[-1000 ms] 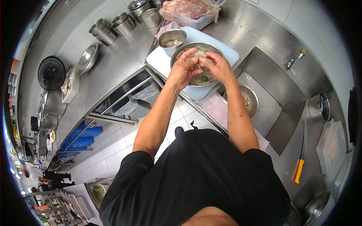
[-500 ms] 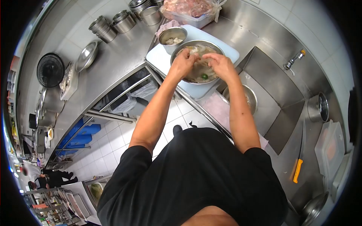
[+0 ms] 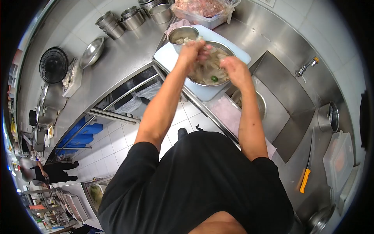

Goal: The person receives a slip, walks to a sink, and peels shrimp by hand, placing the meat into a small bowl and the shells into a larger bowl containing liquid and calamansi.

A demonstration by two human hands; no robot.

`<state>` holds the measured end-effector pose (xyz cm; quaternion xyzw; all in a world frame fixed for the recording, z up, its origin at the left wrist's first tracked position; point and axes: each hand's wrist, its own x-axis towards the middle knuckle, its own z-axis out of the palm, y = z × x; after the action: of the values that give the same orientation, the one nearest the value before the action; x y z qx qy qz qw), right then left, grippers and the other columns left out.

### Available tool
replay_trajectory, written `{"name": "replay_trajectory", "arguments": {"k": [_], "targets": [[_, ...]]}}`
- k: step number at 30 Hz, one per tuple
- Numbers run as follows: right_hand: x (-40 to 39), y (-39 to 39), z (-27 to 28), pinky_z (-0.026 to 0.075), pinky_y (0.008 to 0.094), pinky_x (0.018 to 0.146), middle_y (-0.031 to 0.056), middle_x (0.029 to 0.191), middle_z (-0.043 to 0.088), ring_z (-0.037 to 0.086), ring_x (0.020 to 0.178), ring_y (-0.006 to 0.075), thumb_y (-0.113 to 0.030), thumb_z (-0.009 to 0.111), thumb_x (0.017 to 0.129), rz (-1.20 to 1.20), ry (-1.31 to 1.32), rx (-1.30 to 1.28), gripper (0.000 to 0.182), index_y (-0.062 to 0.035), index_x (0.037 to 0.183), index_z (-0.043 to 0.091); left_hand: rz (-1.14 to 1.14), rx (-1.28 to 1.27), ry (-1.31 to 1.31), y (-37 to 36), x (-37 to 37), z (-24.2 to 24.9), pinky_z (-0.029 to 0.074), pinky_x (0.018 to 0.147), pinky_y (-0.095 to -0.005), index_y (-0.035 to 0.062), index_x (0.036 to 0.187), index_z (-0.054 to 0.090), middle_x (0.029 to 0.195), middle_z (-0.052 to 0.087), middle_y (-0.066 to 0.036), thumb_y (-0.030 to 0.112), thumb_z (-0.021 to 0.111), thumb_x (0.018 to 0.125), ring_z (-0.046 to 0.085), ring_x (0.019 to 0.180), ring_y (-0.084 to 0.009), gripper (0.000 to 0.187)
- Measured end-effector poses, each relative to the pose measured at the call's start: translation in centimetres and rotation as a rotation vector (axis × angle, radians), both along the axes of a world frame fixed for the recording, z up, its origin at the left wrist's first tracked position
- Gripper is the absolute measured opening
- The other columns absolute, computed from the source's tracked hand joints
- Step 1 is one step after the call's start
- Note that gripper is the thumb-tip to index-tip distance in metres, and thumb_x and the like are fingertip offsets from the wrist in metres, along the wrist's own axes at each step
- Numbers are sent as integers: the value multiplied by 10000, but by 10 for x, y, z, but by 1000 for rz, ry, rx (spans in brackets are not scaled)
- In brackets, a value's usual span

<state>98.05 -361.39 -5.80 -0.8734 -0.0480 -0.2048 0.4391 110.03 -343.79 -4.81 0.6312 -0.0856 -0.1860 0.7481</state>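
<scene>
A wide steel bowl (image 3: pixel 202 82) holds cloudy liquid, pale greyish pieces that look like raw seafood, and a small round green thing (image 3: pixel 214 78). Touching its upper left is a smaller steel pot (image 3: pixel 182 32) with whitish pieces inside. My left hand (image 3: pixel 193 52) is over the bowl's left rim beside the pot, fingers curled and blurred; something pale shows at the fingertips. Over the bowl's right side, my right hand (image 3: pixel 236 69) has bent fingers, smeared by motion, and I cannot see anything in them. Both vessels stand on a pale blue cutting board (image 3: pixel 241 54).
Right of the board is a steel sink (image 3: pixel 288 105) with a tap (image 3: pixel 307 66) and a bowl (image 3: pixel 259 103). A knife with a yellow handle (image 3: pixel 305 180) lies on the right counter. A bagged tub of raw meat (image 3: pixel 204 9) stands behind. A person (image 3: pixel 50 171) is far left.
My left hand has moved up and left from over the bowl toward the small pot. My right hand has drawn slightly right, so the hands are farther apart.
</scene>
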Motion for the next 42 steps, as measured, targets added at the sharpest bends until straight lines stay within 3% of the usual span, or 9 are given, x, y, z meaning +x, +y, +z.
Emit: {"name": "replay_trajectory", "arguments": {"k": [5,8,12,15,19,29,35,38,42], "targets": [[-22,-60,-33,478,410,835,192,1020,667,624,949,356,-272,529,951,-354,80,194,284,-61,1055,689,299,684,-518,26,84,-7,530,808,-359,43,1259,618,1081,708,-134,363,658,903,677,958,-262,481],[-36,-101,-84,470,429,875,182,1096,667,611,1025,361,-247,549,943,-459,191,-89,277,-75,1111,686,47,1079,-776,30,38,41,500,896,-381,114,1316,589,1126,684,-185,361,656,885,660,1045,-301,502],[-41,-105,-95,456,451,927,161,1181,649,588,1072,371,-222,602,909,-465,190,-327,295,-62,1145,676,-280,1434,-975,-3,3,15,509,851,-431,111,1058,720,988,683,-185,291,632,857,656,919,-362,284],[-31,-68,-49,453,454,936,164,1204,638,586,1069,371,-218,637,881,-361,-50,-368,330,-54,1165,668,-179,1345,-1438,-3,17,-49,516,829,-443,100,1014,706,968,675,-162,269,635,832,643,899,-368,259],[-4,-16,-14,466,449,900,174,1137,663,600,1038,361,-222,663,858,-169,-305,-400,349,-62,1168,668,-98,1069,-1212,-3,4,-26,519,786,-422,77,987,654,916,685,-144,230,635,811,647,882,-326,234],[37,7,-7,491,446,763,184,906,680,628,825,392,-245,644,868,61,57,89,257,-96,1073,684,-263,353,-408,9,-11,8,474,668,-279,37,1019,622,822,642,-21,276,655,904,595,736,-129,267],[29,-4,3,497,416,769,142,874,686,635,855,346,-221,642,865,77,-69,-287,209,-101,1026,701,-373,116,13,4,2,11,408,539,-236,56,1008,626,753,600,4,217,642,919,531,616,-77,185],[9,-22,7,493,348,825,126,906,701,641,912,284,-205,623,894,40,-116,-194,234,-71,1071,697,-336,92,-20,3,6,11,405,542,-216,65,980,638,727,575,22,215,613,942,510,604,-64,156],[-34,-67,-20,493,372,850,152,959,704,643,897,312,-213,643,882,-305,22,122,246,-78,1080,698,-110,904,-753,8,0,-4,525,686,-407,104,1059,670,869,693,-155,165,596,891,673,757,-295,194]]}}
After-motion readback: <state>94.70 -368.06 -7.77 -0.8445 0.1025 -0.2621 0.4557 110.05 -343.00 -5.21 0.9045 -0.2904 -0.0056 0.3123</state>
